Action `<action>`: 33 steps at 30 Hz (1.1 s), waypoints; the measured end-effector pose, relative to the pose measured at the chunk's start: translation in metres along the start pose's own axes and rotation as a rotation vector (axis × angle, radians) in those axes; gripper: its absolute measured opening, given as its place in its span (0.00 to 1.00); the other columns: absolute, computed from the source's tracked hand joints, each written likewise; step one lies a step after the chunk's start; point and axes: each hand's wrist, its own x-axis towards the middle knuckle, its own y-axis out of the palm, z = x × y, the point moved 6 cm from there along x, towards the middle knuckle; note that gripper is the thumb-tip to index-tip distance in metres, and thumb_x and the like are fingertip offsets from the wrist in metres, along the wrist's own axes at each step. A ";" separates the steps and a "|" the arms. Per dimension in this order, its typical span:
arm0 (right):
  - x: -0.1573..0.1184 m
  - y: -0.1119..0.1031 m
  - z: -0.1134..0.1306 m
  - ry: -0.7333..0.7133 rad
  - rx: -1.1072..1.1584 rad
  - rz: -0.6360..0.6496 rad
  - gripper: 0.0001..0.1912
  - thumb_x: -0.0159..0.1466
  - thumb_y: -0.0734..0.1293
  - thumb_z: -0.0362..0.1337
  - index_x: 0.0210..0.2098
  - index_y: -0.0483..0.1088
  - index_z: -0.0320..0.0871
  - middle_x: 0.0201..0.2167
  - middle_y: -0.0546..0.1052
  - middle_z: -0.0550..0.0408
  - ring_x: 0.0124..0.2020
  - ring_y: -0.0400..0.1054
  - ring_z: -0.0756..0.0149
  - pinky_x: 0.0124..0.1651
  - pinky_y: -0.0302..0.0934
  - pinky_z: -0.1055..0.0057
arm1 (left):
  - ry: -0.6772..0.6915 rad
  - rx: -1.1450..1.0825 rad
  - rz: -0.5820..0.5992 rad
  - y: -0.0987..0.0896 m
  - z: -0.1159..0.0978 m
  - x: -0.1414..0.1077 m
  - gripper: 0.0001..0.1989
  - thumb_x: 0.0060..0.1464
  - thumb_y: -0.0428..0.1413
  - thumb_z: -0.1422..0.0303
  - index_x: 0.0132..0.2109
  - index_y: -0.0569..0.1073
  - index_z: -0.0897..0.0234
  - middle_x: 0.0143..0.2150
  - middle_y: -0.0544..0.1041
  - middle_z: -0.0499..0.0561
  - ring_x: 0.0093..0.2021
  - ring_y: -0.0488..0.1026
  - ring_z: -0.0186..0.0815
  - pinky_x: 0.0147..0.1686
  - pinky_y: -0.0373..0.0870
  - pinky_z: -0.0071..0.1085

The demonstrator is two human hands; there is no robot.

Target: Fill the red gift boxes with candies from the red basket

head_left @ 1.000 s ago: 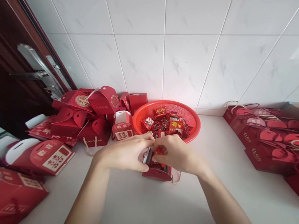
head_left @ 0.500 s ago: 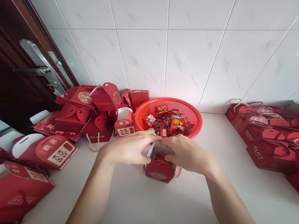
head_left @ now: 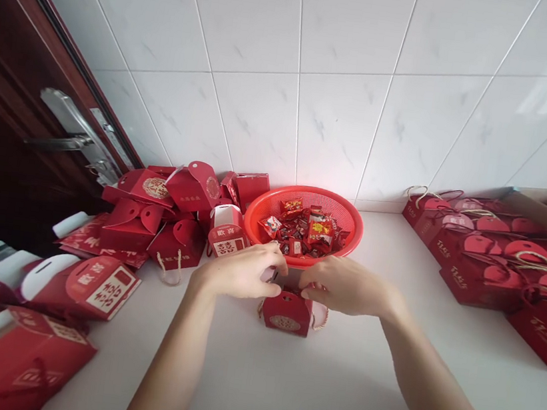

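Right hand (head_left: pixel 350 288) farther from left hand (head_left: pixel 239 271), curled

Grey-veined white wall tiles (head_left: pixel 336 132) rose behind a pale bench (head_left: pixel 330 387); a dark reddish-brown door (head_left: pixel 11 90) stood left, daylight glinting upper right.

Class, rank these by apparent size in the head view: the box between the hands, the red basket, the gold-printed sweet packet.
1. Red basket
2. Box, though partly hidden
3. Sweet packet
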 end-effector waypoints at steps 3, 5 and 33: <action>0.002 0.008 -0.004 0.050 0.018 -0.069 0.11 0.68 0.60 0.35 0.34 0.73 0.43 0.26 0.74 0.55 0.27 0.65 0.66 0.29 0.50 0.71 | 0.042 0.000 -0.018 0.003 -0.003 0.004 0.11 0.57 0.52 0.65 0.44 0.77 0.59 0.46 0.72 0.51 0.45 0.73 0.40 0.44 0.66 0.32; 0.000 0.012 -0.008 0.076 0.054 -0.141 0.08 0.68 0.63 0.39 0.39 0.72 0.43 0.30 0.74 0.54 0.29 0.67 0.65 0.30 0.51 0.71 | 0.061 0.007 -0.036 0.006 -0.006 0.007 0.12 0.58 0.51 0.66 0.44 0.78 0.58 0.45 0.72 0.52 0.45 0.73 0.40 0.42 0.66 0.32; -0.022 0.073 -0.016 -0.116 0.339 -0.422 0.31 0.67 0.60 0.59 0.58 0.68 0.44 0.54 0.69 0.41 0.37 0.72 0.63 0.43 0.69 0.62 | 0.035 -0.009 0.022 0.013 -0.014 0.001 0.30 0.51 0.60 0.62 0.62 0.69 0.56 0.71 0.59 0.55 0.68 0.60 0.52 0.58 0.66 0.41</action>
